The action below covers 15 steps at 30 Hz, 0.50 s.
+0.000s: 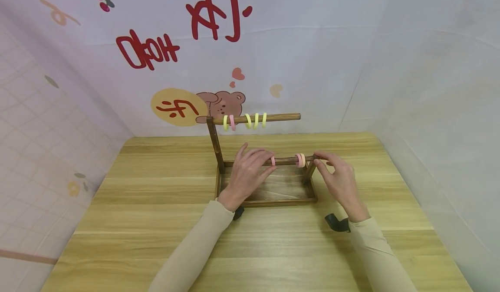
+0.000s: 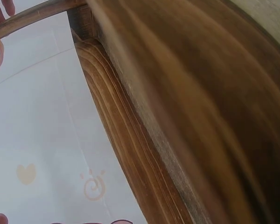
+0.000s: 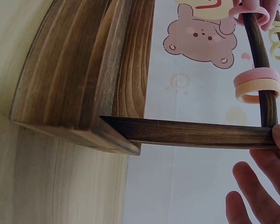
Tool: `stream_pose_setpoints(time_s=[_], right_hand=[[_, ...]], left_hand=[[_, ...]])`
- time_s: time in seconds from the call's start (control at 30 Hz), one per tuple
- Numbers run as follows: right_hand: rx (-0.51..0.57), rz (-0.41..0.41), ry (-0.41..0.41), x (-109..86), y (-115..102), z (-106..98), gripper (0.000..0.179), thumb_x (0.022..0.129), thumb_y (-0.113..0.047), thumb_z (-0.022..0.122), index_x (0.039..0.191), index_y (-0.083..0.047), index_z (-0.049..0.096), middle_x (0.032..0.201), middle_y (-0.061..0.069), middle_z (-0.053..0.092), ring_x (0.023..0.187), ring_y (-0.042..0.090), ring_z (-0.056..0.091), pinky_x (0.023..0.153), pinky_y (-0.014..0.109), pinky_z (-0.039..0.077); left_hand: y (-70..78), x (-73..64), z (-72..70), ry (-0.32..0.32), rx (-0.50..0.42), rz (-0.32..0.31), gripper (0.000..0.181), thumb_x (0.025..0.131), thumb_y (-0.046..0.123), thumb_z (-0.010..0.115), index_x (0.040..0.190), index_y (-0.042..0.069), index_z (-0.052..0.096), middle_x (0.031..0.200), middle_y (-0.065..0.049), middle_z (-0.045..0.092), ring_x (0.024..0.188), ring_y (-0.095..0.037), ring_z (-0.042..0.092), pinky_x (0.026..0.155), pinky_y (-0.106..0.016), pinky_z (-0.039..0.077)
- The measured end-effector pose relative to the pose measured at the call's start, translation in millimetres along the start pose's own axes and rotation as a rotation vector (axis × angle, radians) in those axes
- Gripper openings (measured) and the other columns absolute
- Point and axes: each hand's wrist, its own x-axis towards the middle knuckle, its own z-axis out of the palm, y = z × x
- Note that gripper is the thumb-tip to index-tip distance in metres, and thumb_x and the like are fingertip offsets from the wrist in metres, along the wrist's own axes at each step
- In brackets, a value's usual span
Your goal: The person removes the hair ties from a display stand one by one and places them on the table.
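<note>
A two-tier dark wooden rack (image 1: 265, 203) stands on the table, with a shallow tray as its base. My left hand (image 1: 247, 172) pinches a pink hair tie (image 1: 273, 160) that is around the lower bar (image 1: 288, 161). At that bar's right end, my right hand (image 1: 339, 177) pinches the top of the short post (image 3: 200, 134) between thumb and fingers. Close to it, a pink hair tie (image 3: 256, 74) and a peach one (image 3: 259, 86) hang side by side on the same bar. Only fingertips show at the left edge of the left wrist view.
Above and behind, the upper bar (image 1: 283, 117) carries several yellow hair ties (image 1: 256, 121) and one pink one (image 1: 232, 123); its right end is free. A tall post (image 1: 215, 144) supports its left end. Behind the wooden table (image 1: 156, 205) hangs a printed white backdrop (image 1: 312, 44).
</note>
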Motion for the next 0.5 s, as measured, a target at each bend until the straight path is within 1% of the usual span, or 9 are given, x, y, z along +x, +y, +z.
stream_pose_setpoints(time_s=[0.37, 0.5], right_hand=[[-0.004, 0.001, 0.002, 0.3, -0.6, -0.1, 0.025, 0.095, -0.002, 0.075, 0.119, -0.001, 0.073, 0.115, 0.015, 0.076, 0.108, 0.036, 0.07, 0.087, 0.052, 0.057], [-0.008, -0.002, 0.005, 0.2, -0.3, 0.1, 0.025, 0.095, -0.001, 0.075, 0.119, -0.001, 0.073, 0.114, 0.015, 0.076, 0.108, 0.035, 0.071, 0.087, 0.053, 0.056]], left_hand=[[-3.4, -3.4, -6.0, -0.008, 0.007, -0.005, 0.041, 0.088, 0.031, 0.086, 0.122, 0.011, 0.075, 0.115, -0.004, 0.077, 0.114, -0.023, 0.069, 0.12, -0.056, 0.033], [-5.3, -4.9, -7.5, 0.003, 0.004, -0.003, 0.042, 0.086, 0.031, 0.087, 0.121, 0.01, 0.076, 0.114, -0.004, 0.077, 0.112, -0.023, 0.07, 0.118, -0.057, 0.034]])
